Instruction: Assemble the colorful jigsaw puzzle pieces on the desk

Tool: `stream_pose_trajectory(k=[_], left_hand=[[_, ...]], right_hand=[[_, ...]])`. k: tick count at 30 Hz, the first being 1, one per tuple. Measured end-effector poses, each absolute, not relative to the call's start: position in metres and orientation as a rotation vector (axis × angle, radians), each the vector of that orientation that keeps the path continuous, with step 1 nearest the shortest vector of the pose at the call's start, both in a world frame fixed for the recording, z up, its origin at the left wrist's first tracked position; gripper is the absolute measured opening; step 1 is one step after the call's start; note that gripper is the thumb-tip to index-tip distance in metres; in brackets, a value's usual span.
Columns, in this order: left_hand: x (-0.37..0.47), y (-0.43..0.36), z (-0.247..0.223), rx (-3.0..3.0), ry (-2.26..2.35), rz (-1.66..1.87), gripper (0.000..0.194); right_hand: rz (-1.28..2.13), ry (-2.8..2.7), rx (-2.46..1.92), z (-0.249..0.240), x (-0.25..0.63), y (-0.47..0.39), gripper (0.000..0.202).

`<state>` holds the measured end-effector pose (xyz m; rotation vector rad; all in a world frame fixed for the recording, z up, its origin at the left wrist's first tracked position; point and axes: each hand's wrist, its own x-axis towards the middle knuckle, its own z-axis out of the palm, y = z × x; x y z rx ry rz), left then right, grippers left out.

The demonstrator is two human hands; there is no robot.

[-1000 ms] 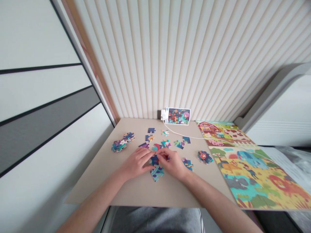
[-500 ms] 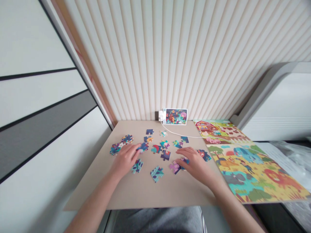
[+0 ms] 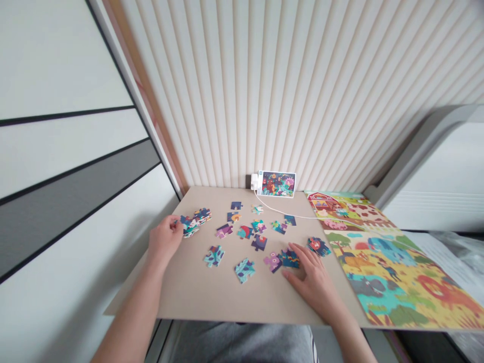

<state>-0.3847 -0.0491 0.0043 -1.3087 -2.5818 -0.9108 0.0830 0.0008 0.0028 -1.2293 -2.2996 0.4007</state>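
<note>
My left hand [image 3: 166, 237] is at the left edge of the table, its fingers pinched on a small dark puzzle piece, mostly hidden. Just right of it lies a heap of puzzle pieces [image 3: 195, 222]. My right hand [image 3: 310, 269] rests with fingers spread beside a dark blue piece [image 3: 290, 258], which touches a purple piece [image 3: 273, 261]. Several loose pieces lie across the middle, among them a purple one [image 3: 224, 230] and a dark one with a red figure [image 3: 259, 242]. Nearer me are two teal leaf-patterned pieces [image 3: 215, 256] [image 3: 245, 270].
A picture card [image 3: 278, 184] leans at the back beside a white plug [image 3: 254, 182], whose cable runs right. Two colourful picture boards [image 3: 351, 209] [image 3: 397, 277] lie at the right. A small stack of pieces [image 3: 318, 246] sits beside them.
My left hand has moved left from the middle pieces to beside the heap; a purple piece now shows where it was. My right hand has shifted slightly toward me and right, uncovering the dark blue piece.
</note>
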Motion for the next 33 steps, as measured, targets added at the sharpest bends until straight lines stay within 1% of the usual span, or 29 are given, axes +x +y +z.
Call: stream_pose_trajectory(k=[2,7,11,17,21,24,26,33], left_hand=[[-0.384,-0.048,0.002,-1.321,-2.608,-0.84,0.029],[-0.383,-0.049,0.0,-1.355,-2.689,-0.692,0.035],[-0.379,-0.05,0.003,-1.359,-2.719,-0.65,0.036],[-0.375,-0.051,0.006,-1.299,-2.68,-0.683,0.036],[-0.367,-0.05,0.01,-1.372,-2.57,-0.812,0.03],[-0.356,-0.049,0.014,-1.573,-2.417,-0.946,0.028],[-0.348,-0.048,0.015,-1.726,-2.313,-1.001,0.027],[-0.334,-0.043,0.009,-1.979,-2.108,-0.986,0.023]], right_hand=[[0.415,-2.279,-1.237,-0.001,0.085,0.003,0.062],[0.479,-2.201,-1.27,-0.01,0.09,0.008,0.051],[0.518,-2.147,-1.3,-0.013,0.091,0.01,0.052],[0.577,-2.075,-1.302,-0.01,0.09,0.01,0.052],[0.621,-1.952,-1.292,-0.008,0.09,0.008,0.05],[0.517,-1.779,-1.313,-0.006,0.093,0.01,0.049],[0.412,-1.762,-1.339,-0.004,0.096,0.014,0.047],[0.185,-2.153,-1.274,0.008,0.09,0.04,0.037]])
